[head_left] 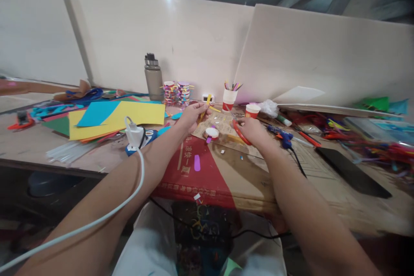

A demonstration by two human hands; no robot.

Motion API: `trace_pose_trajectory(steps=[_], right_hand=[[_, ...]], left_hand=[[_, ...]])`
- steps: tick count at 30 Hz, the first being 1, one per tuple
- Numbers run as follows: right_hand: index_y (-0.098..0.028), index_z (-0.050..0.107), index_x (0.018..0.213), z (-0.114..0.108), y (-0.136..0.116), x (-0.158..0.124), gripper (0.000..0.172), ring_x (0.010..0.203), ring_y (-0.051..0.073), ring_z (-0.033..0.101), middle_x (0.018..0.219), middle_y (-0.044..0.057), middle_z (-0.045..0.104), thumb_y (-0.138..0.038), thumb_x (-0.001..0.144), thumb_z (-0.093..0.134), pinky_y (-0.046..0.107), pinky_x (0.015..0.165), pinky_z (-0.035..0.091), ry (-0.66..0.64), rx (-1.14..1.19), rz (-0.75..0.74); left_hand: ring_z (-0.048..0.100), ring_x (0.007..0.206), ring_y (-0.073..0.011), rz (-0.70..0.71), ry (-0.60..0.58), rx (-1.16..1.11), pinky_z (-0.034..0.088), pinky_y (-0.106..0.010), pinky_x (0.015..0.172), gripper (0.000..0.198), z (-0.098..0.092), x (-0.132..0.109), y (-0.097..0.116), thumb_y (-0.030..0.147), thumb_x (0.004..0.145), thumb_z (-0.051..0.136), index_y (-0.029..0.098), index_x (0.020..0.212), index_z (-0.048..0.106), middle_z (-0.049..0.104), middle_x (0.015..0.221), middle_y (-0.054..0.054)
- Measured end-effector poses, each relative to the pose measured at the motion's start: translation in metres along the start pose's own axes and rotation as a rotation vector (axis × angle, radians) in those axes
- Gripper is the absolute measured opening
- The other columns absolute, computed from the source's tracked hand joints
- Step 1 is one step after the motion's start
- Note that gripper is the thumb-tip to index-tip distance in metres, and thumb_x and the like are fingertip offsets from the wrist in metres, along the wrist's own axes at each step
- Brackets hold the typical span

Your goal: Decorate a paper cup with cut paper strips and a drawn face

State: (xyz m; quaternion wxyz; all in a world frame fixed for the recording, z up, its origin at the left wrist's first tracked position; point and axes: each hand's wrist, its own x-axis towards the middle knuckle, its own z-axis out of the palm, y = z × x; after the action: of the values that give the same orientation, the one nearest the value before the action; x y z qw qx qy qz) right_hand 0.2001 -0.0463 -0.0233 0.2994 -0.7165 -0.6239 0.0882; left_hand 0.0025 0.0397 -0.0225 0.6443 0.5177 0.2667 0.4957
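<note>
Between the fingers of my left hand (194,115) is a narrow yellow strip (208,100), held upright above the cardboard. My right hand (250,130) grips scissors with red handles (241,133); their blades point toward the strip, apart from it as far as I can see. Below and between both hands sits a small round white-topped piece (211,133) with a purple tab at its edge. A loose purple strip (197,163) lies nearer to me on the red part of the cardboard (181,185). Small paper scraps are scattered around.
Yellow sheets (142,113), a grey bottle (153,77) and stacked decorated rounds (183,93) stand left and behind. Paper cups (252,111) are at the back. A blue glue gun (284,138) and black phone (352,172) lie right. A white cable (142,172) crosses my left arm.
</note>
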Motion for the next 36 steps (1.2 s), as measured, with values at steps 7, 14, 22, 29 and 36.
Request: trace_pose_trajectory(steps=[7, 14, 22, 29, 36], right_hand=[[-0.013, 0.072, 0.096, 0.01, 0.005, -0.002, 0.025, 0.087, 0.03, 0.069, 0.098, 0.021, 0.074, -0.029, 0.078, 0.065, 0.031, 0.066, 0.046, -0.215, -0.476, -0.004], [-0.016, 0.072, 0.087, 0.003, -0.004, -0.001, 0.022, 0.087, 0.025, 0.067, 0.093, 0.014, 0.074, -0.029, 0.089, 0.054, 0.033, 0.078, 0.046, 0.045, -0.102, -0.151], [-0.017, 0.066, 0.093, 0.009, -0.024, -0.009, 0.031, 0.075, 0.015, 0.057, 0.089, 0.005, 0.069, -0.044, 0.079, 0.063, 0.028, 0.069, 0.046, 0.204, 0.648, -0.241], [-0.018, 0.058, 0.069, 0.014, -0.025, -0.01, 0.018, 0.062, 0.012, 0.047, 0.065, -0.002, 0.058, -0.035, 0.075, 0.062, 0.027, 0.062, 0.037, 0.238, 0.601, -0.176], [-0.018, 0.058, 0.069, 0.011, -0.017, -0.004, 0.02, 0.058, 0.012, 0.044, 0.062, -0.002, 0.054, -0.037, 0.076, 0.061, 0.027, 0.059, 0.035, 0.254, 0.61, -0.174]], left_hand=[[0.057, 0.052, -0.0071, -0.027, -0.084, 0.022, 0.038, -0.019, 0.05, 0.024, 0.006, -0.005, -0.005, 0.026, 0.076, 0.078, 0.012, 0.073, 0.058, 0.066, 0.066, -0.002], [0.054, 0.051, -0.0068, 0.095, -0.176, 0.128, 0.042, -0.02, 0.053, 0.034, 0.018, -0.014, -0.01, 0.037, 0.071, 0.081, 0.013, 0.069, 0.057, 0.064, 0.062, 0.0], [0.053, 0.052, -0.0078, 0.089, -0.256, 0.249, 0.038, -0.021, 0.051, 0.036, 0.023, -0.018, -0.013, 0.045, 0.072, 0.078, 0.014, 0.069, 0.061, 0.064, 0.061, -0.002], [0.054, 0.051, -0.0086, 0.083, -0.325, 0.313, 0.035, -0.021, 0.049, 0.039, 0.024, -0.019, -0.018, 0.051, 0.072, 0.076, 0.013, 0.071, 0.064, 0.066, 0.063, -0.004], [0.066, 0.061, -0.0147, -0.001, -0.351, 0.3, 0.041, -0.022, 0.052, 0.041, 0.023, -0.021, -0.015, 0.053, 0.073, 0.075, 0.013, 0.079, 0.064, 0.073, 0.072, -0.008]])
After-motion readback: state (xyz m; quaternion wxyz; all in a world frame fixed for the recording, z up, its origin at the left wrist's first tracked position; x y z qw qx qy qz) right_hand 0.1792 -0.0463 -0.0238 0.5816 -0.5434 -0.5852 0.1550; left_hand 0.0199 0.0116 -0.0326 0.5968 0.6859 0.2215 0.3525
